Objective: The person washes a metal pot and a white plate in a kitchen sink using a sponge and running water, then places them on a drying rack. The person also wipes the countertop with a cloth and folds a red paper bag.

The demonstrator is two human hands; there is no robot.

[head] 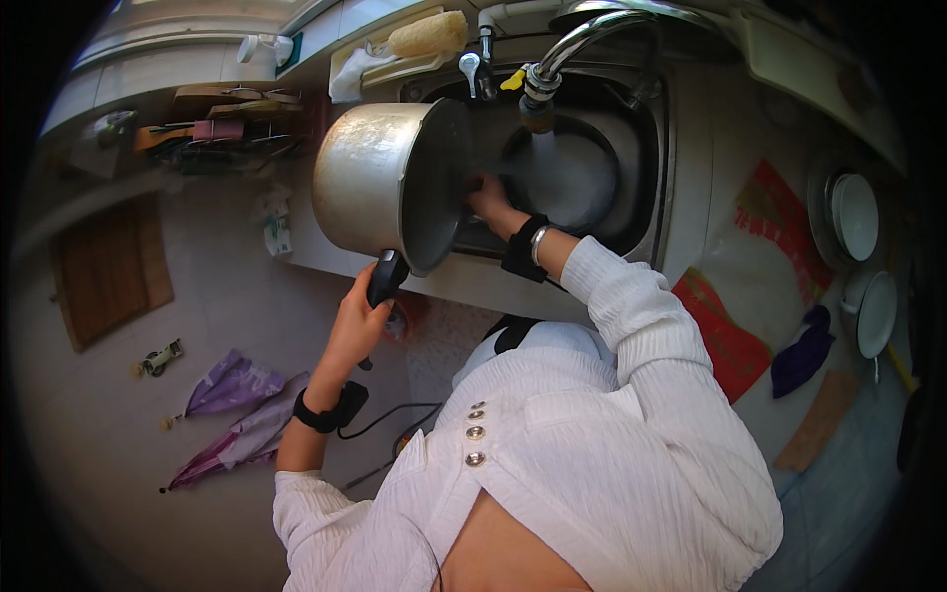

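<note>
My left hand (359, 307) grips the black handle (387, 277) of a large aluminium pot (362, 177). The pot is tipped on its side over the left part of the sink (662, 170), its mouth facing right. My right hand (490, 198) is at the mouth of the pot, fingers pointing inward. Blur and shadow hide its fingertips, so I cannot tell whether it holds anything. Beside that hand a round dark-rimmed vessel (608, 159) sits in the basin. Water runs into it from the chrome faucet (592, 33), which has a yellow lever (513, 79).
A loofah (427, 34) and white cloth (360, 72) lie behind the sink. Knives and cutting boards (255, 111) stand at the left. Red bags (721, 333), a purple cloth (803, 351) and white enamel dishes (857, 217) are on the right. Folded umbrellas (233, 385) hang at lower left.
</note>
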